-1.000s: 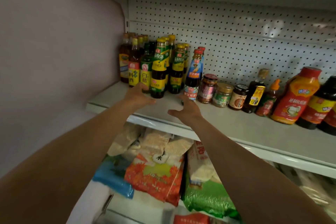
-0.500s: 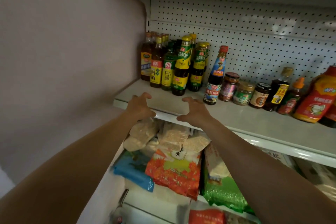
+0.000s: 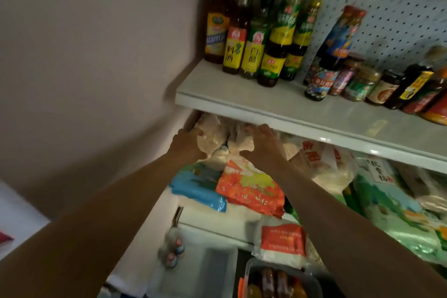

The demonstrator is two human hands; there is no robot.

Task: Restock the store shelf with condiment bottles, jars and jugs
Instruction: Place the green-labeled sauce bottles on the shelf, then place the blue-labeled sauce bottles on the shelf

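White shelf, white pegboard dotted with dark holes. Yellow-and-green labels on dark bottles; below, an orange-red bag beside a blue one.

Stacked below the shelf: pale sacks, blue bag beside orange bag, green bags to the right. Lower down, red-and-white bag. Pegboard behind; plain wall at left.
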